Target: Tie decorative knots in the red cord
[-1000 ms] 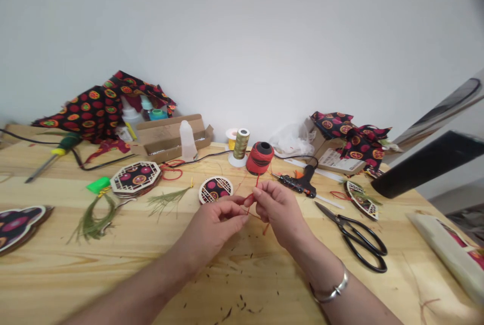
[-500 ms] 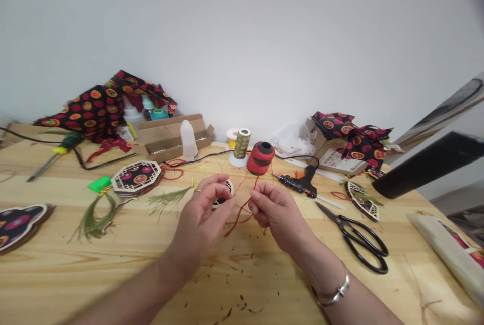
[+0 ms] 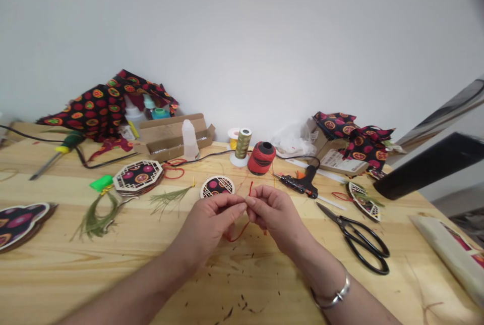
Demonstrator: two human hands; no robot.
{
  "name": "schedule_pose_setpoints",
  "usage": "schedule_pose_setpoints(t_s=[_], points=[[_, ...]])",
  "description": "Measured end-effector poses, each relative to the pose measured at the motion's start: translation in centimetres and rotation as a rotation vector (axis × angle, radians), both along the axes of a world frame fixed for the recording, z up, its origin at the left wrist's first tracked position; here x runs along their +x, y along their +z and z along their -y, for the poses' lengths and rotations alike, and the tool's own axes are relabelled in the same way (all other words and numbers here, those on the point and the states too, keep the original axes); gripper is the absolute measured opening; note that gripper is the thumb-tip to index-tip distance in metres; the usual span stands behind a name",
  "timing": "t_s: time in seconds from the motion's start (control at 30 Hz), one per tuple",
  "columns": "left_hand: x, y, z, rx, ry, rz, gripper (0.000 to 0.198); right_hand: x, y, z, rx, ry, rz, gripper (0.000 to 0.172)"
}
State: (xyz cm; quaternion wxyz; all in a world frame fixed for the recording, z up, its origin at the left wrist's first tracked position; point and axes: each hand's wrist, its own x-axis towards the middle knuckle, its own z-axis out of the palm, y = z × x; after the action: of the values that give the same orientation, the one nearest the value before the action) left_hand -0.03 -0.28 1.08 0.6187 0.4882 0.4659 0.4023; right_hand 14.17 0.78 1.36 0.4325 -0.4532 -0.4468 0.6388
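My left hand (image 3: 217, 216) and my right hand (image 3: 274, 211) meet at their fingertips over the middle of the table. Between them runs a red cord (image 3: 239, 235), which hangs in a loop below the fingers. A short end of it sticks up above my right thumb and forefinger, pinched there. The left thumb and forefinger are also pinched on the cord, though the exact spot is hidden. Just behind my left hand lies a round ornament (image 3: 217, 185) with a pale lattice frame and patterned fabric. Beyond the hands stand a red thread spool (image 3: 260, 159) and an olive thread spool (image 3: 243, 144).
Black scissors (image 3: 357, 234) and a glue gun (image 3: 302, 183) lie to the right. On the left are an octagonal ornament (image 3: 138, 177), a green tassel (image 3: 99, 216) and a screwdriver (image 3: 56, 156). A white bottle (image 3: 189, 141) stands before a cardboard box (image 3: 166, 138). Dark scraps dot the front.
My left hand has moved right and its fingers have closed against my right fingertips. The cord's loose end has been drawn in, and the round ornament is less covered.
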Motion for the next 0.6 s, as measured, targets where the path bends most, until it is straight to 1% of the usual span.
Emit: schedule_pose_setpoints(t_s=[0.1, 0.2, 0.47, 0.6], points=[[-0.07, -0.21, -0.09, -0.057, -0.006, 0.038, 0.017, -0.04, -0.02, 0.01, -0.008, -0.004, -0.007, 0.023], [-0.14, -0.35, -0.17, -0.075, -0.012, 0.066, 0.016, -0.02, 0.24, 0.05, -0.023, 0.003, -0.008, 0.023], [-0.32, -0.30, -0.34, -0.095, -0.068, 0.109, 0.012, 0.35, 0.82, 0.06, -0.045, 0.092, -0.029, 0.025], [-0.35, -0.12, -0.22, -0.137, -0.038, 0.094, 0.013, 0.36, 0.69, 0.01, -0.028, 0.100, -0.016, 0.025]])
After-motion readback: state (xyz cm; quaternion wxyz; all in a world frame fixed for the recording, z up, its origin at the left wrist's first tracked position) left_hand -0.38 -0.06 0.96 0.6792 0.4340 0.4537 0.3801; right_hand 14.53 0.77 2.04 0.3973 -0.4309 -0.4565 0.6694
